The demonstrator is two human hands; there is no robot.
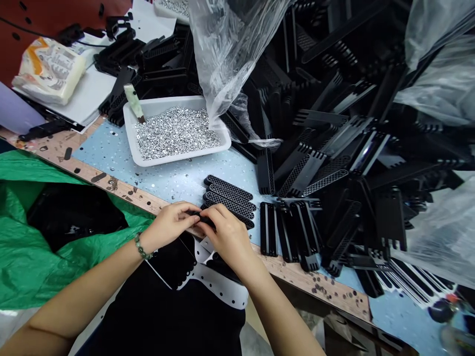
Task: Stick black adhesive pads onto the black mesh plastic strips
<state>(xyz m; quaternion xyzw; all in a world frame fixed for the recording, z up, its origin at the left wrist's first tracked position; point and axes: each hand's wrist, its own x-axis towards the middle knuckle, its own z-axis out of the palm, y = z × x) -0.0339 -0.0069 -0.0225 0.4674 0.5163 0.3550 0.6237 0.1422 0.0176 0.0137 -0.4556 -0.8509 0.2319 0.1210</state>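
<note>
My left hand [171,223] and my right hand [229,236] meet at the table's front edge, fingertips pinched on a small black plastic piece [203,217]. Most of that piece is hidden by the fingers. Just beyond them, several black textured strips [230,194] with rounded ends lie side by side on the blue tabletop. Farther off is a white tray [148,162] of small shiny metal nuts [178,132], with a brush [134,103] leaning in its left corner. To the right of my right hand, black slotted parts [289,230] lie in a row.
A large heap of black plastic parts [315,128] covers the right side, with clear plastic bags [232,54] around it. A green bag [44,277] holding black parts hangs open at the left. A tissue pack [50,69] rests on papers at the back left.
</note>
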